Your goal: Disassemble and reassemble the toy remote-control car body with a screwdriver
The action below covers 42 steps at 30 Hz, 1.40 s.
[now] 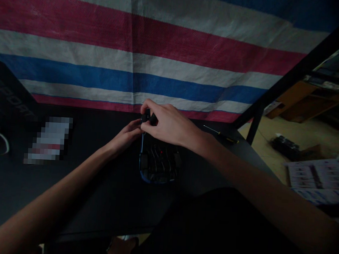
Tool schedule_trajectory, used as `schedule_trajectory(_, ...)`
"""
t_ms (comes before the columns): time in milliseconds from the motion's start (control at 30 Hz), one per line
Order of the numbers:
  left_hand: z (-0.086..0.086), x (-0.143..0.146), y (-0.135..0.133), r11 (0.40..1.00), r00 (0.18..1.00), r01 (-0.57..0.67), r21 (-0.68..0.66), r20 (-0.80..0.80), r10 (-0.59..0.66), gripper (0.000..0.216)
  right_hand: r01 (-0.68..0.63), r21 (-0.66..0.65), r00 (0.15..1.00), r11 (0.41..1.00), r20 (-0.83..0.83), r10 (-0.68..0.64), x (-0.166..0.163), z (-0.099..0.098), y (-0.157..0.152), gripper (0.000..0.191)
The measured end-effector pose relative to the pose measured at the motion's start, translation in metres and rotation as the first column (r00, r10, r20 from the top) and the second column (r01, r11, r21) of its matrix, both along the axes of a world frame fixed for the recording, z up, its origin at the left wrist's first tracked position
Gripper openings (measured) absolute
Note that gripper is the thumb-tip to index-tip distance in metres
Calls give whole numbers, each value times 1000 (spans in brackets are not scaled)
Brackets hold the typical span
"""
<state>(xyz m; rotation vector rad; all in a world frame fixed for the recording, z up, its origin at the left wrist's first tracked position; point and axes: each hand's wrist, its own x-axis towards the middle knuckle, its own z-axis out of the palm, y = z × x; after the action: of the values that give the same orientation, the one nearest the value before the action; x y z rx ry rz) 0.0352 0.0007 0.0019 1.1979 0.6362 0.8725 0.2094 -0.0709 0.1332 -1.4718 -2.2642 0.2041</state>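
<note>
A toy car (159, 160) with a blue body lies upside down on the dark table, its black underside and wheels facing up. At its far end, my right hand (166, 121) is closed, thumb and fingers curled round a small black part (146, 117) that may be a wheel; the dim light hides its exact kind. My left hand (128, 131) reaches in from the left, its fingers pressed at the car's far left edge beside the right thumb. The left fingertips are partly hidden. A screwdriver (221, 134) with a black and yellow handle lies right of the car.
A blurred-out flat object (49, 139) lies on the left of the table (103, 199). Behind it stands a dark box marked SPORT (12, 96), near a white cable (5, 141). A striped sheet (161, 58) hangs at the back. A metal frame (274, 87) borders the right side.
</note>
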Motion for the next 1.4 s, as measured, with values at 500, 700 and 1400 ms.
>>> schedule_trajectory(500,-1,0,-1,999,1000,-24,-23,-13,23,73,-17,43,1000,999,27,16,1,-3,2,18)
schedule_trajectory(700,-2,0,0,1000,1000,-11,-28,1,11,75,-19,28,1000,999,22,18,-2,-2,2,16)
schedule_trajectory(1400,0,-1,0,1000,1000,-6,-20,-17,5,77,-35,92,998,995,59,30,-1,-2,4,20)
